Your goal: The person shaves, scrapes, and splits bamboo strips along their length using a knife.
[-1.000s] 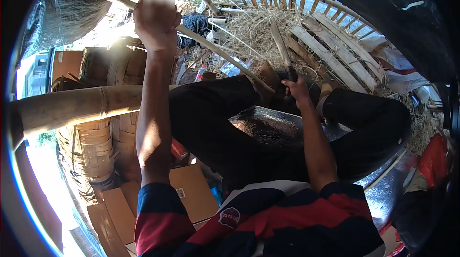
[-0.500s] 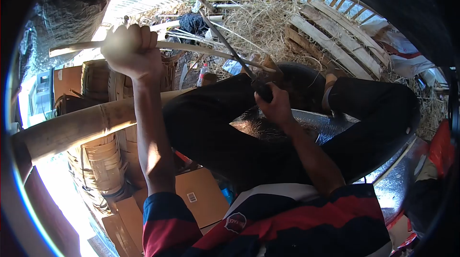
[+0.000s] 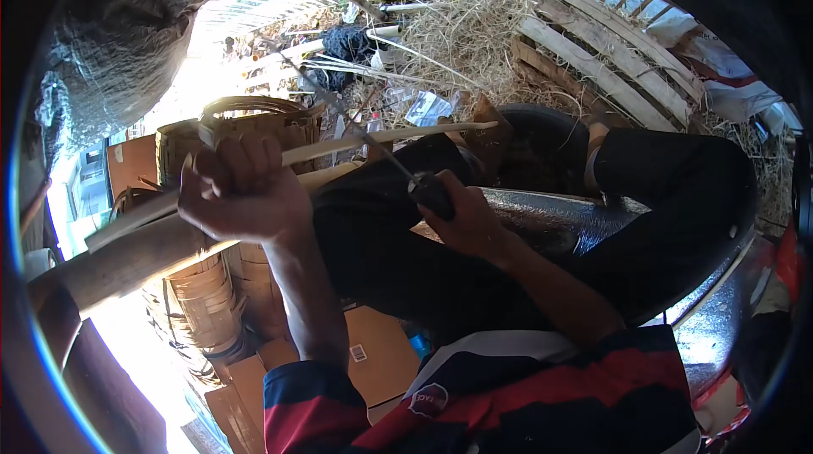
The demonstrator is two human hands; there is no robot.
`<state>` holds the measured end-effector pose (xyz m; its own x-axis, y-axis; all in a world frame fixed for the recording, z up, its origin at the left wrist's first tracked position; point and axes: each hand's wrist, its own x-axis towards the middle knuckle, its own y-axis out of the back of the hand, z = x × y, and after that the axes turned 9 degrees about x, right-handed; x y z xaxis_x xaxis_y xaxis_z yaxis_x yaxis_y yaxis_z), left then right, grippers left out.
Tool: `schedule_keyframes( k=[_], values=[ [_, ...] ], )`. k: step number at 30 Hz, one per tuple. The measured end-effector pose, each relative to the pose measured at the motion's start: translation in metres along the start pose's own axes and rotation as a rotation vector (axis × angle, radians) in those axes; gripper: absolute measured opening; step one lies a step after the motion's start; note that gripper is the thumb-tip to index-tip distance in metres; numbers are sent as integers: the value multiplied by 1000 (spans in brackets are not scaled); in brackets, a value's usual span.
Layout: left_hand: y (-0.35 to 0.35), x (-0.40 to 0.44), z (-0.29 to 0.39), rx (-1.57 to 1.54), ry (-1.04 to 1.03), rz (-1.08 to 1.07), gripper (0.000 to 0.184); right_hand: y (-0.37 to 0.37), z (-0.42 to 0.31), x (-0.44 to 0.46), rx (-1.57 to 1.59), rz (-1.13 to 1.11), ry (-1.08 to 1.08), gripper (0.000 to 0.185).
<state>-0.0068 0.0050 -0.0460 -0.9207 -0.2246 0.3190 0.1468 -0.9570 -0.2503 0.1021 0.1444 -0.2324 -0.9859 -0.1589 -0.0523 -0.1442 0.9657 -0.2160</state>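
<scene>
My left hand [image 3: 244, 187] is closed around a long, thin bamboo strip [image 3: 339, 146], above the thick bamboo pole on the left. The strip slants from lower left up to a tip near my knee. In my closed right hand [image 3: 470, 218] is the dark handle of a knife [image 3: 434, 196]. Its long narrow blade points up and left and crosses the strip in this view; whether the two touch, I cannot tell.
A thick bamboo pole [image 3: 144, 261] runs below my left hand. Woven bamboo baskets [image 3: 203, 306] and a cardboard box [image 3: 381, 352] stand at left. My crossed legs frame a dark round tub [image 3: 542, 149]. Straw [image 3: 466, 35] and wooden slats [image 3: 605, 73] lie beyond, before a slatted fence.
My left hand has come down and slightly right, bringing the strip lower. My right hand has shifted left and down, and the knife blade now leans further left.
</scene>
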Motion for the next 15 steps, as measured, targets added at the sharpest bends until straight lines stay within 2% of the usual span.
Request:
schedule_keyframes(
  k=[4,6,9,13,14,15],
  values=[
    [4,-28,4,50,-58,84,40,-1,12,0,-57,-36,41,28],
    [7,-34,3,158,-145,296,41,1,21,-1,-115,-66,30,24],
    [9,-31,1,188,-141,407,42,0,32,-6,-234,-52,29,20],
    [5,-28,2,184,-151,401,42,22,71,-7,-297,105,-135,21],
    [6,-30,1,167,-154,319,42,35,87,-5,-298,109,-133,21],
    [5,-31,0,147,-151,232,42,50,103,-4,-296,140,-258,21]
  ],
)
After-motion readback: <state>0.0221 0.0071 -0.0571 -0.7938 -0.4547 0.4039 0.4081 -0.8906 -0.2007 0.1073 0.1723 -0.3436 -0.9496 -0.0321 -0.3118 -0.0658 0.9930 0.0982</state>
